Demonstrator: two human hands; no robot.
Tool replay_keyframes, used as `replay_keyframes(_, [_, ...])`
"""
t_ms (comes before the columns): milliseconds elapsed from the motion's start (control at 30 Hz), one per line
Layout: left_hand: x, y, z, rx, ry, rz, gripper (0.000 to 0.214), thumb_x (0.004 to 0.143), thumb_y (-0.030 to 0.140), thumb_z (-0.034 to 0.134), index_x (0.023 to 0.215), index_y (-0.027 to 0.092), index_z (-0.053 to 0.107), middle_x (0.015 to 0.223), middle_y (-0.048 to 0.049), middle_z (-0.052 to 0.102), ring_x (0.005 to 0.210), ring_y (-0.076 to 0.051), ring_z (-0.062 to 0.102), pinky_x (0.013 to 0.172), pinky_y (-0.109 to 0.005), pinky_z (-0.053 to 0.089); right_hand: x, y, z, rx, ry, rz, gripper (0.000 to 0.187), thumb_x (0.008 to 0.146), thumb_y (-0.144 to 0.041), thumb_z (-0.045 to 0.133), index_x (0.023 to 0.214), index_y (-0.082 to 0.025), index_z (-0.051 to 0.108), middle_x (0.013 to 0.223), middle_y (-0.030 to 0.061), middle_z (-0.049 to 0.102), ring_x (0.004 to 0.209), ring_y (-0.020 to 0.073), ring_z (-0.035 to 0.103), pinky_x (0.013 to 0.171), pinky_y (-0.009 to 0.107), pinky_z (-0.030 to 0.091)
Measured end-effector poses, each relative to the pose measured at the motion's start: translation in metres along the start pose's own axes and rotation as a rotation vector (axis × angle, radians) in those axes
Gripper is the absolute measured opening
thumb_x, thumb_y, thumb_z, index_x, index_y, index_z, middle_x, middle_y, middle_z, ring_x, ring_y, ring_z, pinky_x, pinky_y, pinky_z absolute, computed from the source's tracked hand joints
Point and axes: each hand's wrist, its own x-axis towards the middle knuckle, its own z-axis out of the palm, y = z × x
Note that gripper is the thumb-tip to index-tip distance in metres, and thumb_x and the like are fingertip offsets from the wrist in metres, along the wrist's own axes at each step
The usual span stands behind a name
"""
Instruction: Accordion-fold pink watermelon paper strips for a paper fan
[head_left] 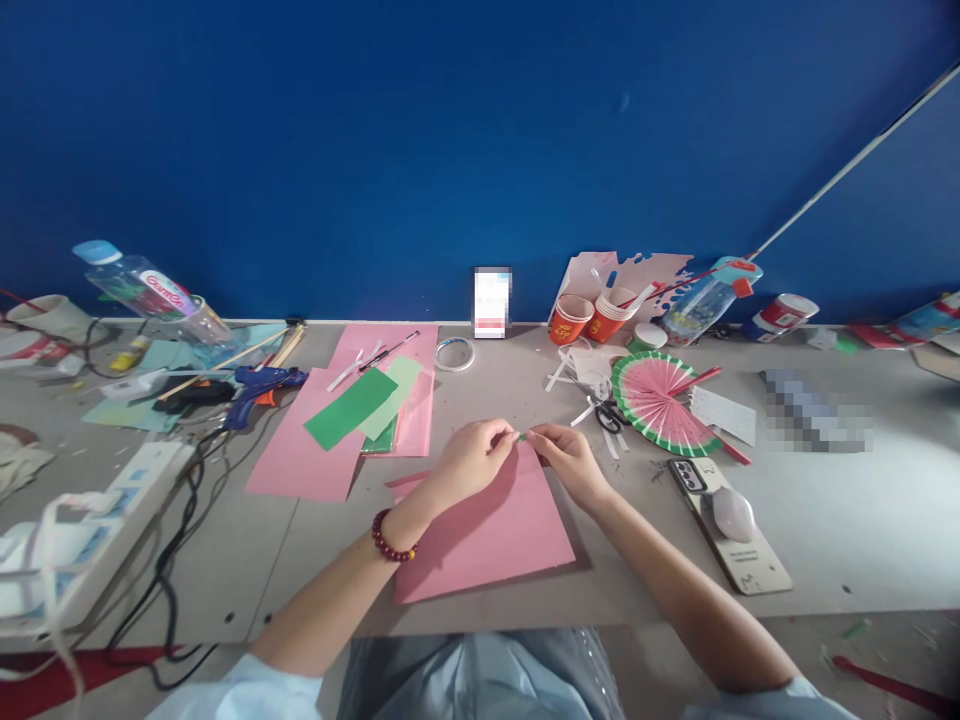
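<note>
Both hands meet over the top edge of the plain pink paper sheet (495, 540) lying straight in front of the person. The left hand (469, 462) and right hand (571, 462) each pinch one end of a tiny green paper scrap (522, 436), fingertips almost touching, held just above that sheet.

My two cents: with something that small, I'd grip with the very tips, go light on the pressure so it doesn't crumple, and work low over the pink sheet so a dropped scrap is easy to spot.

Counts, all relative to that sheet:
- up and left of it: two green paper strips, one dark (350, 408) and one pale (394, 395), on what look like two more pink sheets
- further left: one blue glue gun (259, 385)
- up and right: one watermelon-pattern paper fan (652, 400), one pair of black scissors (611, 415)
- right: one phone (731, 525) lying face down
- beyond the fan: two stacks of red paper cups (570, 318)
</note>
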Motion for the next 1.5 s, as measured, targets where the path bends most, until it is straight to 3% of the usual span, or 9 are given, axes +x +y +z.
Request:
replay_keyframes(367, [0.001,-0.001,0.001,-0.019,0.017,-0.014,0.024,0.091,0.031,0.043,0.081,0.019,0.062,0.07,0.0005,0.062,0.059,-0.012,0.049,0.054,-0.022,0.034,0.0,-0.002,-0.001,0.067,-0.021,0.009,0.026,0.074,-0.043,0.069,0.076,-0.017,0.068,0.06,-0.0019,0.058,0.054,0.0096,0.05,0.054,0.023,0.042])
replay_keyframes(633, [0.001,-0.004,0.005,0.096,0.059,-0.013,0.02,0.088,0.026,0.048,0.078,0.02,0.064,0.07,0.0004,0.065,0.057,-0.012,0.05,0.053,-0.023,0.032,0.003,-0.005,-0.004,-0.035,-0.032,0.045,0.029,0.066,-0.042,0.076,0.081,-0.017,0.069,0.069,0.0012,0.067,0.06,0.0109,0.055,0.057,0.024,0.044])
replay_keyframes(867, [0.003,-0.011,0.002,0.1,-0.001,-0.004,0.023,0.088,0.025,0.046,0.081,0.02,0.068,0.073,-0.0008,0.068,0.055,-0.012,0.05,0.052,-0.024,0.033,0.004,-0.005,-0.005,-0.084,0.01,0.041,0.03,0.065,-0.044,0.075,0.077,-0.016,0.071,0.065,0.0018,0.066,0.058,0.0121,0.056,0.057,0.026,0.046])
replay_keyframes(1100, [0.005,-0.012,0.002,0.061,0.003,-0.032,0.021,0.086,0.027,0.048,0.079,0.02,0.067,0.077,-0.0004,0.07,0.059,-0.013,0.055,0.054,-0.024,0.036,0.004,-0.007,-0.007,0.008,-0.004,0.092,0.034,0.069,-0.048,0.07,0.077,-0.015,0.07,0.063,0.0023,0.064,0.056,0.0117,0.057,0.055,0.025,0.047])
replay_keyframes(1500, [0.004,-0.012,0.005,0.066,-0.014,-0.03,0.023,0.086,0.028,0.046,0.071,0.019,0.062,0.062,0.0012,0.061,0.052,-0.011,0.046,0.048,-0.023,0.03,0.01,0.007,-0.006,-0.124,0.004,-0.003,0.028,0.07,-0.043,0.069,0.07,-0.015,0.066,0.055,-0.0017,0.057,0.052,0.0097,0.05,0.052,0.023,0.041])
